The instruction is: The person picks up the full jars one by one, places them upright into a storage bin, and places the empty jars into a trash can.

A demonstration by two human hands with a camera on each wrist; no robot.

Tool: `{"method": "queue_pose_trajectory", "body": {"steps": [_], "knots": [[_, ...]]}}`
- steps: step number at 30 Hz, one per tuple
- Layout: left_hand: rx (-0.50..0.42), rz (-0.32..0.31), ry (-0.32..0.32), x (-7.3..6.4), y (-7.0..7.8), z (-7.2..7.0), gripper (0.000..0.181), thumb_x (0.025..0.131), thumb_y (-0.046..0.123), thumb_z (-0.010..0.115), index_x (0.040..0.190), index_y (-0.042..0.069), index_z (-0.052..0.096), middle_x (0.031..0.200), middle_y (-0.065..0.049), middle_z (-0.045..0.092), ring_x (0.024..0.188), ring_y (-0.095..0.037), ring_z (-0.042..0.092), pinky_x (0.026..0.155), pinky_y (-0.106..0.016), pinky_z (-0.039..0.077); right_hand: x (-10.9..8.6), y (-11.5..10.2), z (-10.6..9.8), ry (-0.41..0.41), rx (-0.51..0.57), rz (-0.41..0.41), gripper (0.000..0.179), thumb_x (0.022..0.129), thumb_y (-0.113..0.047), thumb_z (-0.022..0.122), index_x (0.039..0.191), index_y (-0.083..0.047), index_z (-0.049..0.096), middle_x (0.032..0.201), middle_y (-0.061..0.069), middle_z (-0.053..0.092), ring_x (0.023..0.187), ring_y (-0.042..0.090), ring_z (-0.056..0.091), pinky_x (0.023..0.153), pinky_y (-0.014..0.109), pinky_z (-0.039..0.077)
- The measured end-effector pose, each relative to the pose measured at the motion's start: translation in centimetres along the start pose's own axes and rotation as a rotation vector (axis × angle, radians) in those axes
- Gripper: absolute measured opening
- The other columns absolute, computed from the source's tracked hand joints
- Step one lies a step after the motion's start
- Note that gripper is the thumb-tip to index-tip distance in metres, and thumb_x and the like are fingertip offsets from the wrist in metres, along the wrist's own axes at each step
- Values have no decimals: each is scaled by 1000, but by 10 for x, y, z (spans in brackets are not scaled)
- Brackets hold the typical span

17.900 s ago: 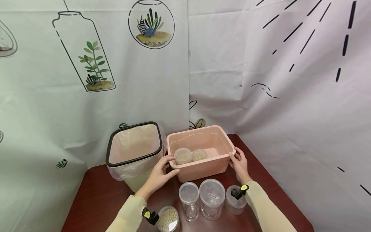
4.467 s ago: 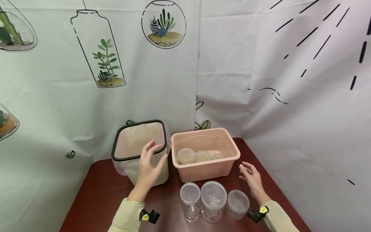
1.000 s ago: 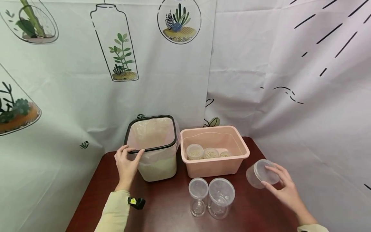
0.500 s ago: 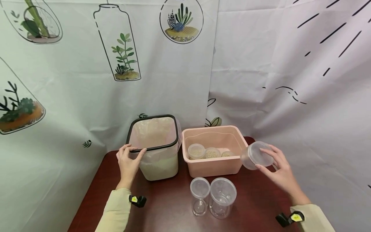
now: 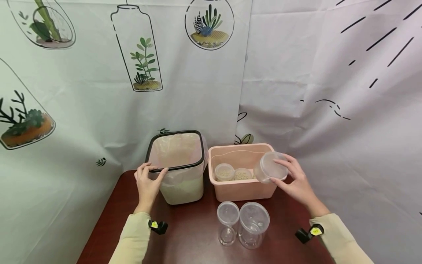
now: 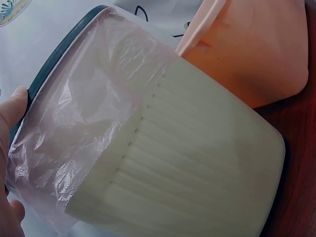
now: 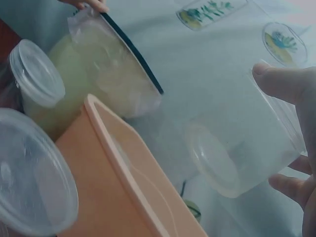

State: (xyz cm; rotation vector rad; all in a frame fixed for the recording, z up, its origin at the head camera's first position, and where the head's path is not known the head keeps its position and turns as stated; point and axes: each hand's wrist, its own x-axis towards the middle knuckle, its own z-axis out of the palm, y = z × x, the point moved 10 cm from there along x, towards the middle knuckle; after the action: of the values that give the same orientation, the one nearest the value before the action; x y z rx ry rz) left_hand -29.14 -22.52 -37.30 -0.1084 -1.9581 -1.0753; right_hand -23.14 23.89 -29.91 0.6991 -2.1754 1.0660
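Note:
My right hand (image 5: 295,179) grips a clear, lidded plastic jar (image 5: 268,167) by its lid end. The jar looks empty and hangs tilted over the right front of the pink bin (image 5: 244,191). Inside the bin stand two jars of pale beans, one at the left (image 5: 225,172) and one beside it (image 5: 243,174); a third is almost wholly hidden behind the held jar. My left hand (image 5: 147,185) holds the black rim (image 5: 179,167) of the lined trash can (image 5: 182,190) at its front left corner, the thumb (image 6: 19,101) resting on the rim.
Two clear lidded jars stand on the dark red table (image 5: 189,234) in front of the pink bin: a narrow one (image 5: 227,223) and a wider one (image 5: 253,225). A printed white cloth (image 5: 280,73) hangs behind the table.
The right hand lifted the jar from the table's right side and carried it left over the bin. The left hand came to the trash can's rim. Earlier, the front bean jar left the table.

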Motion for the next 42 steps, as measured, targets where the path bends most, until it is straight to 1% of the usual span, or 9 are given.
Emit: {"method": "queue_pose_trajectory", "body": {"steps": [3, 7, 8, 15, 18, 23, 31, 36, 42], "knots": [[-2, 7, 6, 0, 1, -1, 32, 68, 14, 84, 87, 0, 63, 115, -22, 51, 105, -36, 39, 85, -48, 30, 8, -5, 13, -25, 48, -6, 57, 64, 9, 79, 116, 6, 58, 130, 27, 41, 114, 28, 42, 74, 36, 51], [-2, 16, 10, 0, 2, -1, 33, 67, 14, 84, 88, -1, 63, 116, -23, 51, 104, -37, 40, 83, -49, 31, 18, -12, 28, -37, 104, -1, 55, 66, 6, 80, 116, 4, 58, 130, 26, 41, 118, 38, 39, 72, 56, 46], [-1, 16, 10, 0, 2, -2, 33, 67, 14, 84, 88, -1, 63, 116, -23, 51, 105, -37, 40, 83, -49, 31, 20, -14, 32, -42, 120, -1, 54, 67, 5, 80, 117, 4, 58, 130, 25, 42, 119, 37, 38, 74, 56, 44], [10, 7, 14, -3, 0, -2, 33, 68, 14, 84, 88, 0, 63, 117, -23, 50, 106, -38, 40, 85, -51, 31, 34, -39, 54, -37, 186, -116, 53, 64, 7, 80, 112, 7, 58, 124, 29, 44, 108, 34, 45, 69, 28, 46], [11, 1, 20, -4, -1, -2, 33, 68, 14, 84, 88, 0, 63, 118, -23, 50, 106, -37, 40, 85, -50, 31, 38, -47, 61, -33, 169, -135, 53, 63, 5, 81, 112, 6, 58, 124, 31, 44, 110, 41, 44, 71, 32, 45], [7, 3, 17, -4, -1, -1, 33, 69, 15, 84, 89, 0, 63, 118, -22, 50, 107, -37, 40, 84, -49, 31, 44, -50, 75, -65, 202, -82, 53, 66, 3, 80, 114, 4, 58, 128, 30, 42, 113, 41, 43, 73, 45, 42], [0, 11, 26, -4, 1, -1, 32, 68, 13, 84, 89, 0, 63, 119, -23, 50, 108, -36, 40, 84, -50, 32, 53, -38, 99, -60, 260, -51, 52, 68, 1, 80, 116, 2, 58, 132, 27, 40, 119, 40, 39, 76, 59, 41], [-3, 18, 25, -5, 2, 3, 32, 69, 14, 83, 90, 0, 64, 119, -23, 50, 107, -37, 41, 84, -51, 32, 60, -19, 122, -50, 287, -48, 55, 70, -6, 81, 120, -6, 58, 134, 19, 40, 120, 35, 40, 78, 58, 42], [2, 15, 43, -5, 1, -1, 31, 68, 13, 83, 89, 2, 63, 119, -21, 51, 107, -36, 41, 81, -49, 33, 75, -23, 145, -71, 331, -43, 51, 75, -16, 79, 121, -12, 59, 134, 10, 41, 119, 26, 42, 82, 51, 43]]}}
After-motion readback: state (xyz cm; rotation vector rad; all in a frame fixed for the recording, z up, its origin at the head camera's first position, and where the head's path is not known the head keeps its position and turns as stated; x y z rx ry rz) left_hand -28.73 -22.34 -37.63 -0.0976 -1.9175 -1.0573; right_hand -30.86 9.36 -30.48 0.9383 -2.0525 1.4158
